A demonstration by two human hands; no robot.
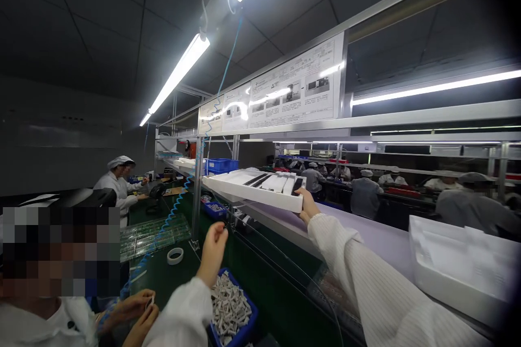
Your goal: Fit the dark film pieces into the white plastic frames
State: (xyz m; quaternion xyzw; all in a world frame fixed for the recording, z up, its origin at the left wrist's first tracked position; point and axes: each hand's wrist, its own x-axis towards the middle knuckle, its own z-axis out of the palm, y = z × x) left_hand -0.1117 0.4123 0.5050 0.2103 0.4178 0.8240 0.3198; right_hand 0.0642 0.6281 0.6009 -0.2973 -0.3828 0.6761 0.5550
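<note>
My right hand (308,206) grips the near right corner of a white foam tray (252,192) at the height of the upper shelf. Several white and black flat parts (280,181) lie in the tray. Lower and to the left, my left hand (214,246) is raised with its fingers curled together, apart from the tray. Something small and dark may show at its fingertips, but I cannot make it out. Below that hand, a blue bin (253,312) holds many small pale parts (230,306).
A shelf (358,227) runs along the bench, with white foam trays (459,265) at right. A metal post (197,195) and coiled blue hose (175,209) stand left. A tape roll (175,256) lies on the green bench. A co-worker's hands (140,309) are close at left.
</note>
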